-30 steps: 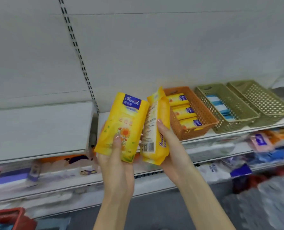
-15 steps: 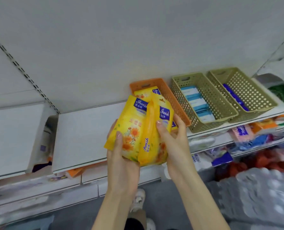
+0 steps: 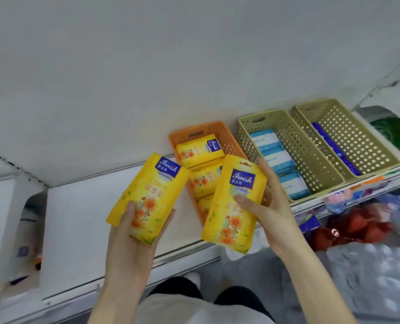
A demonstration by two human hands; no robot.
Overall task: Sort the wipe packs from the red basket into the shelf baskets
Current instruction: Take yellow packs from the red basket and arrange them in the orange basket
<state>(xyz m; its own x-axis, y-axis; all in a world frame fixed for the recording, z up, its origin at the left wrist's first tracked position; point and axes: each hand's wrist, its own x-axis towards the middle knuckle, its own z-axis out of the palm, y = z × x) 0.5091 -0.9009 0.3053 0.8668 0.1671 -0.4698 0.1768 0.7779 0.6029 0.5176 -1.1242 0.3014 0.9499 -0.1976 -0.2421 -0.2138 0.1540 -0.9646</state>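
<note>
Wipe packs are all over this one, set against a big white back panel (image 3: 171, 66) with a white shelf (image 3: 82, 218) running across below it. On the right part of the shelf sit three perforated baskets side by side: an orange basket (image 3: 196, 130), a middle olive basket (image 3: 311, 155) just beside it, and a far olive basket (image 3: 357, 141) right up against that. The orange one has yellow packs (image 3: 199, 149) lying flat in a row, the middle one has light blue packs (image 3: 271, 155) lined along its left side, and the far one has dark blue packs (image 3: 334, 148) along its left wall. The lower shelves on the right are a blurry mess of red and blue packaging, can't tell what. The two held ones are yellow pouches, orange flowers low on the front, dark blue label with white script near the top, faces to the camera. The left pack (image 3: 147, 197) leans a bit to the right in front of bare shelf just left of the orange basket; the left hand (image 3: 133, 244) grips its bottom end, thumb on the front, fingers round the back. The right pack (image 3: 235, 202) covers the orange basket's near end and has a hang hole on top; the right hand (image 3: 271, 206) holds its right edge, thumb pressed across the front.
</note>
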